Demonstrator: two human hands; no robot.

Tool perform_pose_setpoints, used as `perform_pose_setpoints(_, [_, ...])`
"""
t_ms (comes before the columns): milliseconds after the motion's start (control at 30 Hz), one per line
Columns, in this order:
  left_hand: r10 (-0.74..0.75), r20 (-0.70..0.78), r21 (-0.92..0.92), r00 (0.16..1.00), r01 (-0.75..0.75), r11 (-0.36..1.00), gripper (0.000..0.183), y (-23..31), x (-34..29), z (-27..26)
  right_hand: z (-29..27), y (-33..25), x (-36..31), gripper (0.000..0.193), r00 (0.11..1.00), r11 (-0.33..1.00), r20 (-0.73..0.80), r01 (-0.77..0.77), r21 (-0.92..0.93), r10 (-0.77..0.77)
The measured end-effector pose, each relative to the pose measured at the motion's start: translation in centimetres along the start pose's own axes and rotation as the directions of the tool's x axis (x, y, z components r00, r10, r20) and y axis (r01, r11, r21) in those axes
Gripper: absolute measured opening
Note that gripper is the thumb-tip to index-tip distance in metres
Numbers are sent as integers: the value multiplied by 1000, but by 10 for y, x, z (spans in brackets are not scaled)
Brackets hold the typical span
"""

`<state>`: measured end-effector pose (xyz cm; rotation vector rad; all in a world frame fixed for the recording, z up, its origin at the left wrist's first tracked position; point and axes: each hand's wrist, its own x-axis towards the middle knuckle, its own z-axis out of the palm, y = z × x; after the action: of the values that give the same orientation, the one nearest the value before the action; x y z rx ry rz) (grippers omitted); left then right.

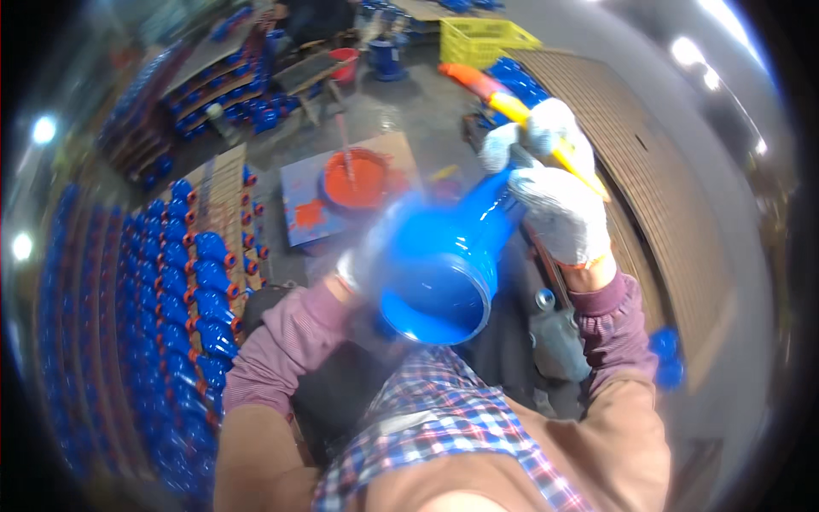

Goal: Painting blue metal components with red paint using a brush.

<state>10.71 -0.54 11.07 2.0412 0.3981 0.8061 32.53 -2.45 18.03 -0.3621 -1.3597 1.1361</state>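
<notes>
Rows [175, 282] of glossy blue, orange-tipped pieces crowd the left edge; grey floor [275, 154] separates them from an orange-smeared sheet [299, 186] bearing a round tub [328, 186] of orange liquid. The blurred, gloved left hand [371, 247] meets a smooth blue flared vessel [478, 235], raised mid-air, mouth toward the wearer; its finger spread I cannot tell. The bent-wristed right hand [559, 200] curls knit-gloved fingers round the neck and a yellow-orange stick [512, 107], beside ridged boards [631, 119].

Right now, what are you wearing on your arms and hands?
The right hand wears a white glove with some orange at its wrist edge; the left hand, blurred, wears a whitish one. Both sleeves are tan, with purplish-pink cuffs that look finely striped.
</notes>
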Motion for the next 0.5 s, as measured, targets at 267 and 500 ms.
perform_pose_setpoints(267, [-491, -145, -978, 859, -50, 202, 61, -45, -68, -7, 16, 121, 31, 21, 898, 918, -247, -392, -66, 365])
perform_pose_setpoints(500, [-653, -338, -923, 678, -102, 372, 83, -60, -88, -27, -16, 198, -9, 56, 674, 667, -244, -484, 567, 697])
